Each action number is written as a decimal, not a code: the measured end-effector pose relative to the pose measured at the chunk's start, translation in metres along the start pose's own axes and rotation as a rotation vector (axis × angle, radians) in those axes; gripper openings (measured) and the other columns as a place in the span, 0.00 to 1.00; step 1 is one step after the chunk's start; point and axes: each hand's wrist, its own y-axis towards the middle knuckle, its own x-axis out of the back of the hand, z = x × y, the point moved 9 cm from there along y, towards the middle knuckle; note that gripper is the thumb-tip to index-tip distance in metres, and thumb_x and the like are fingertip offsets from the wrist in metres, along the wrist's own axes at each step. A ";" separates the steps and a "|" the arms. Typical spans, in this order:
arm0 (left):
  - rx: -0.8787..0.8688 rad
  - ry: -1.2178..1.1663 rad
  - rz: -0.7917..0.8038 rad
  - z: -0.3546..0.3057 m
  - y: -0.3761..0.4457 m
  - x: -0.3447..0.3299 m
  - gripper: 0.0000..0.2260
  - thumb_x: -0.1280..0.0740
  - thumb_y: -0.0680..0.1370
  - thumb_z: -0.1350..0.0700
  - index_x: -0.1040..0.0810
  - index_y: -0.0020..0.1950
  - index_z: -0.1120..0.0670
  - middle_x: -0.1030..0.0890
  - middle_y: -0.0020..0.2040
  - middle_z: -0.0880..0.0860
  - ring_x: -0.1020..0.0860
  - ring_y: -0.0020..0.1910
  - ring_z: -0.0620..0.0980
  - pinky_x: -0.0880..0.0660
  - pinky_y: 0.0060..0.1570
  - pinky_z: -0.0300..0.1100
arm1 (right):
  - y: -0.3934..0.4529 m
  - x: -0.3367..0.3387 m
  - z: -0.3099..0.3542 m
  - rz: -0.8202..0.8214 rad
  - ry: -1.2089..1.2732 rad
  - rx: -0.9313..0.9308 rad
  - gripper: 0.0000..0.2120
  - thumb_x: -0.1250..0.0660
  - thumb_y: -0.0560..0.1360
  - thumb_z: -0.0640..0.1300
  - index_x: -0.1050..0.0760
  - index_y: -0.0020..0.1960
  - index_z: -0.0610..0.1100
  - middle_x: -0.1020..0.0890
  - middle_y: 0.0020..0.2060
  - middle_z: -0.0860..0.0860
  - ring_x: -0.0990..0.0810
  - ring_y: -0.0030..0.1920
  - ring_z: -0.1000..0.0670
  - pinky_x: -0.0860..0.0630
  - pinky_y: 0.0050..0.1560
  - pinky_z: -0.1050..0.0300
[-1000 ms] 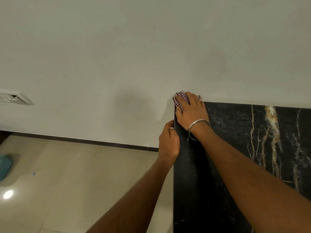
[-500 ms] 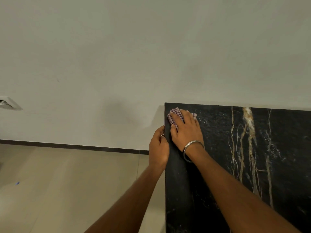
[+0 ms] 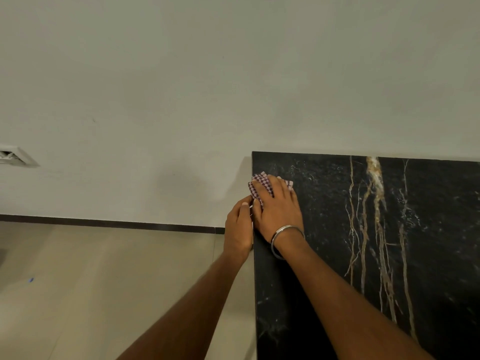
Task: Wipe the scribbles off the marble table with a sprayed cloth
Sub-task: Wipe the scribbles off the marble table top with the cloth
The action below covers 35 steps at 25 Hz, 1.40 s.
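A person's right hand (image 3: 276, 209) presses a purple-and-white checked cloth (image 3: 257, 184) flat against the far left corner of a black marble worktop (image 3: 337, 255), fingers spread over the fabric and holding it down rather than bunching it. The cloth peeks out beyond the fingertips and at both sides of the hand, its left portion reaching the slab's left edge. A silver bangle (image 3: 284, 239) circles the right wrist. The left hand (image 3: 239, 224) sits just beside the right, off the side of the slab, its fingers curled around the worktop's left edge with the thumb up near the cloth; whether the thumb touches the fabric cannot be told. Both forearms reach in from the bottom of the view. Gold and white veins (image 3: 374, 216) run down the dark stone to the right of the hands, and no scribbles can be made out on the visible surface. The worktop's far edge meets a plain pale wall (image 3: 207, 74). To the left lie beige floor tiles (image 3: 91, 281), a dark skirting strip (image 3: 104, 223) and a white wall fitting (image 3: 15, 155) at the frame's edge.
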 end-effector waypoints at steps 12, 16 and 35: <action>0.017 -0.088 0.024 0.009 -0.032 0.003 0.16 0.48 0.84 0.52 0.21 0.49 0.44 0.18 0.44 0.43 0.20 0.47 0.42 0.23 0.45 0.33 | -0.035 -0.002 0.008 0.009 0.006 -0.014 0.24 0.51 0.81 0.56 0.44 0.76 0.56 0.43 0.76 0.49 0.48 0.76 0.46 0.52 0.76 0.44; 0.044 -0.073 0.027 0.014 -0.045 0.006 0.16 0.49 0.84 0.52 0.21 0.53 0.50 0.18 0.47 0.48 0.20 0.50 0.46 0.23 0.47 0.35 | -0.050 -0.001 0.011 0.025 0.015 -0.014 0.24 0.51 0.81 0.56 0.44 0.76 0.56 0.44 0.76 0.49 0.49 0.77 0.46 0.52 0.76 0.44; 0.066 -0.062 0.020 0.028 -0.081 0.016 0.17 0.48 0.84 0.50 0.20 0.51 0.51 0.17 0.48 0.52 0.19 0.49 0.48 0.23 0.47 0.38 | -0.101 0.005 0.018 0.008 0.023 -0.035 0.23 0.51 0.81 0.55 0.45 0.76 0.57 0.43 0.76 0.50 0.49 0.76 0.46 0.51 0.76 0.44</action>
